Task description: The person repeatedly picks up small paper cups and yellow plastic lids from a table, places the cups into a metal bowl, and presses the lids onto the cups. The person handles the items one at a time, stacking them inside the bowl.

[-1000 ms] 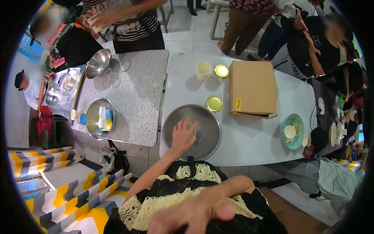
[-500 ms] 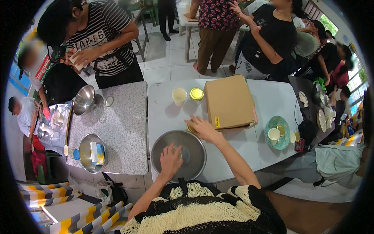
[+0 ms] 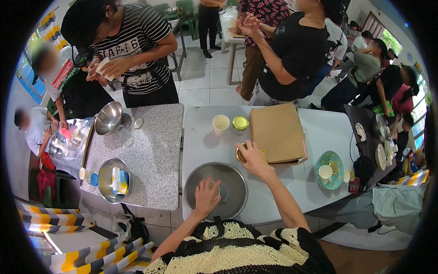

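Note:
My left hand [image 3: 206, 197] reaches inside a wide metal bowl [image 3: 242, 201] at the table's front edge. Its fingers are curled around a small round container [image 3: 216, 190], pale at the rim; whether it is a glass jar or a cup I cannot tell. Beyond the bowl, my right hand [image 3: 253, 159] grips a gold lid [image 3: 240, 154] by its edge, beside the cardboard box; anything beneath the lid is hidden. Farther back stand a cream paper cup [image 3: 221, 124] and a jar with a gold lid [image 3: 240, 123].
The cardboard box [image 3: 278, 132] lies right of the jar. A teal plate [image 3: 323, 180] with cups is at the right. On the speckled table [image 3: 155, 160] at left are two metal bowls. Across it a person in a striped shirt [image 3: 137, 41] handles a cup.
My view has shifted, so the tables sit lower and farther right. My right fingers have closed from a spread pose onto the gold lid. My left hand stays in the bowl.

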A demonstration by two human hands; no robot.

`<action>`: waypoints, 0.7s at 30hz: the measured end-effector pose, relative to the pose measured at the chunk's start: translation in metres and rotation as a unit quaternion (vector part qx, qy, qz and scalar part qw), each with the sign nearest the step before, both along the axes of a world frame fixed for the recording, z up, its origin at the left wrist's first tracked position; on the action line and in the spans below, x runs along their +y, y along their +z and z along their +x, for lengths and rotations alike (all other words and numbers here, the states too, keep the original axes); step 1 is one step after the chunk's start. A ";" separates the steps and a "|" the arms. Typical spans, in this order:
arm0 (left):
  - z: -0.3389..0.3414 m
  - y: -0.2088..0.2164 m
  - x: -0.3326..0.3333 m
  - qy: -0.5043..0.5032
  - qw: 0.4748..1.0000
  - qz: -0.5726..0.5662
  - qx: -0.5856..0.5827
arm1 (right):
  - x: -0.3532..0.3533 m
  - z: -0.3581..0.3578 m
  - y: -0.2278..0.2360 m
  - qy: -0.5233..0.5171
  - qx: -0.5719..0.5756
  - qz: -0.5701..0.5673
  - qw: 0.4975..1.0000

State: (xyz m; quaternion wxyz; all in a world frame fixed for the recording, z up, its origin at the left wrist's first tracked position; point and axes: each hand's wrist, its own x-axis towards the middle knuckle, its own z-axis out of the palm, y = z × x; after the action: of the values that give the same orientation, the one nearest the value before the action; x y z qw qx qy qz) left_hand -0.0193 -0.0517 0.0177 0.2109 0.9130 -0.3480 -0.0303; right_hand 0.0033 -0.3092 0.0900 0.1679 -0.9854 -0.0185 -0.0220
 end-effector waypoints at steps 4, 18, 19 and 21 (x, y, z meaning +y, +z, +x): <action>0.002 0.006 -0.002 -0.007 0.999 -0.005 -0.041 | 0.014 -0.026 0.060 -0.001 -0.049 0.065 0.997; 0.000 0.019 0.008 0.003 1.000 -0.025 -0.007 | 0.083 -0.087 0.003 0.092 0.091 0.076 0.989; 0.000 0.018 0.008 -0.001 1.000 -0.024 -0.008 | 0.086 -0.088 -0.002 0.088 0.093 0.065 0.990; 0.000 0.019 0.007 -0.010 1.000 -0.021 -0.004 | 0.090 -0.089 -0.016 0.080 0.084 0.059 0.992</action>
State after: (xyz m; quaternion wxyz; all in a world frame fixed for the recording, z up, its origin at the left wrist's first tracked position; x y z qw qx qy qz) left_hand -0.0192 -0.0446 0.0365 0.2278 0.9052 -0.3582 -0.0213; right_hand -0.0856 -0.2190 0.0739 0.2280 -0.9675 -0.0813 0.0730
